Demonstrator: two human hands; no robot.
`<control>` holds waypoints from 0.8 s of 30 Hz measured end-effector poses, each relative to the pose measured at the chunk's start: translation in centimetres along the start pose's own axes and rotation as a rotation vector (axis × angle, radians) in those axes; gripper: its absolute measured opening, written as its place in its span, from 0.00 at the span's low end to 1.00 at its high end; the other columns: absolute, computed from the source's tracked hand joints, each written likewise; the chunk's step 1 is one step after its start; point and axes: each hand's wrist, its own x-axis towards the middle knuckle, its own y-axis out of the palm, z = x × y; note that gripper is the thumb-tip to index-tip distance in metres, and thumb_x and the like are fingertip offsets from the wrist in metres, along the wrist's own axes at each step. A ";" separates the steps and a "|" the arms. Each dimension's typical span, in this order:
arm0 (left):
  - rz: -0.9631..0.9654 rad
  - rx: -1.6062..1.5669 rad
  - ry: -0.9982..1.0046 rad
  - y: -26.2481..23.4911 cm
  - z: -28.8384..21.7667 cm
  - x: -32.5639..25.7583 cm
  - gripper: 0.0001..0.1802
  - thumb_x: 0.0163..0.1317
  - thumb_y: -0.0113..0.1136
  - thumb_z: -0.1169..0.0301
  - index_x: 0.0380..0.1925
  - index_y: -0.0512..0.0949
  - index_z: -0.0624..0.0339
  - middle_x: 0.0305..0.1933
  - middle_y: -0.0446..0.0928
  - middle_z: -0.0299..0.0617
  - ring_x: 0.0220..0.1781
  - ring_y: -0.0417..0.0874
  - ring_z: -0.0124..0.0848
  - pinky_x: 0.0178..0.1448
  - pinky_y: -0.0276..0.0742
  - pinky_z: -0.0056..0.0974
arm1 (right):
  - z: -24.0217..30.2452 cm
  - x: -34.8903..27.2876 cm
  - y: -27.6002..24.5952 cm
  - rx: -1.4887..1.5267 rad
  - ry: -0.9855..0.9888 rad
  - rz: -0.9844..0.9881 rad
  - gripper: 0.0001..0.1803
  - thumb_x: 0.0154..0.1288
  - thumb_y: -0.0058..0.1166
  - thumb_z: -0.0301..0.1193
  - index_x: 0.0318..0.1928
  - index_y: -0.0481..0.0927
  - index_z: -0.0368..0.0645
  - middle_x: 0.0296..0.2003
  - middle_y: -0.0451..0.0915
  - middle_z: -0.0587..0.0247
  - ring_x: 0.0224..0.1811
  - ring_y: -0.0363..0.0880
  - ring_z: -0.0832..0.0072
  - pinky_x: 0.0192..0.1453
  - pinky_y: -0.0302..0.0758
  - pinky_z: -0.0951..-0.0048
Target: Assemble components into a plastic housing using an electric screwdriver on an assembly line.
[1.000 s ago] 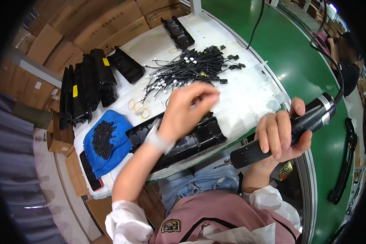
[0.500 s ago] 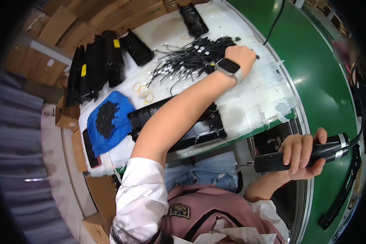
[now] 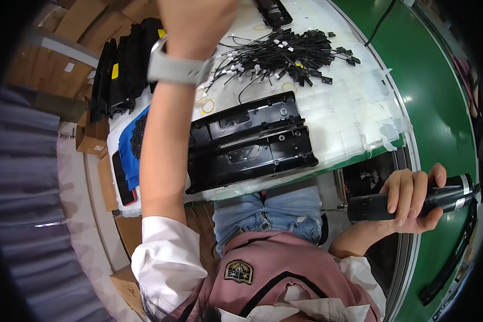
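My right hand (image 3: 413, 198) is wrapped round a black corded electric screwdriver (image 3: 373, 207), held past the table's near right edge with its bit pointing left. At the far side of the table is my left hand (image 3: 201, 19), blurred and cut off by the top of the picture, so its fingers do not show. Below the left forearm, two long black plastic housing halves lie side by side, a farther one (image 3: 263, 115) and a nearer one (image 3: 273, 154), hollow sides up. Beyond them spreads a heap of black cables with white connectors (image 3: 284, 51).
Several black housings (image 3: 124, 75) with yellow stickers stand at the far left. A blue cloth (image 3: 127, 147) carries small black parts, beside a phone (image 3: 124, 180). Another black housing (image 3: 273, 12) lies at the back. A green surface (image 3: 429, 96) runs along the right.
My left hand has moved from the cable heap leftward and farther away, uncovering the heap and more of the two housing halves. My right hand still grips the screwdriver.
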 end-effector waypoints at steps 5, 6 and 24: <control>0.032 0.186 0.034 -5.4 -0.9 -5.0 0.08 0.57 0.61 0.78 0.37 0.79 0.66 0.30 0.81 0.42 0.28 0.79 0.26 0.31 0.72 0.28 | -1.3 0.1 0.8 -0.013 0.043 0.046 0.21 0.58 0.58 0.30 0.46 0.62 0.39 0.17 0.73 0.67 0.10 0.72 0.81 0.20 0.74 0.78; 0.107 0.226 -0.118 -6.0 -2.0 -6.2 0.09 0.60 0.55 0.82 0.41 0.77 0.70 0.33 0.80 0.44 0.30 0.77 0.22 0.30 0.69 0.23 | -1.5 0.2 0.8 -0.018 0.048 0.050 0.21 0.58 0.58 0.30 0.46 0.62 0.39 0.17 0.73 0.67 0.10 0.72 0.81 0.20 0.74 0.78; 0.371 0.502 -0.638 -9.5 0.0 -17.0 0.07 0.48 0.64 0.73 0.29 0.81 0.61 0.21 0.79 0.44 0.21 0.81 0.35 0.27 0.74 0.33 | -1.9 3.3 3.1 -0.160 0.078 0.200 0.23 0.57 0.60 0.30 0.47 0.62 0.42 0.17 0.74 0.67 0.11 0.73 0.80 0.19 0.75 0.78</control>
